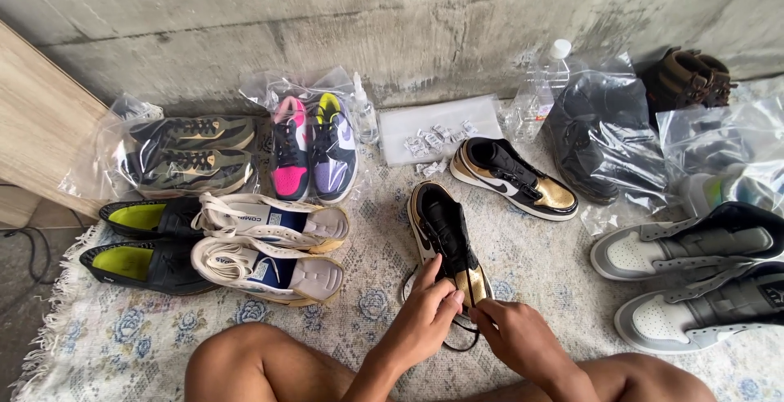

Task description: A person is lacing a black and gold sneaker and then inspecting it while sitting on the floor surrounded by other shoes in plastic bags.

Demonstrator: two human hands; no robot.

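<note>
Down near the bottom middle, both forearms come up from between the bent knees (245, 361) and meet at the near end of a black and gold shoe (445, 238), which lies on a pale flowered rug (539, 255) with its toe pointing toward the person. The left hand (425, 316) is curled, fingers folded over the shoe's toe and pinching a black lace (465, 338). The right hand (514, 332) sits just beside it, knuckles up, thumb and fingers closed on the same lace, which loops below the hands.

Its matching shoe (514, 177) lies farther off to the right. At left sit cream sneakers (273, 243) and black loafers (147, 243); at right, grey high-tops (694, 275). Bagged shoes (192, 157) line the far concrete wall (392, 18).
</note>
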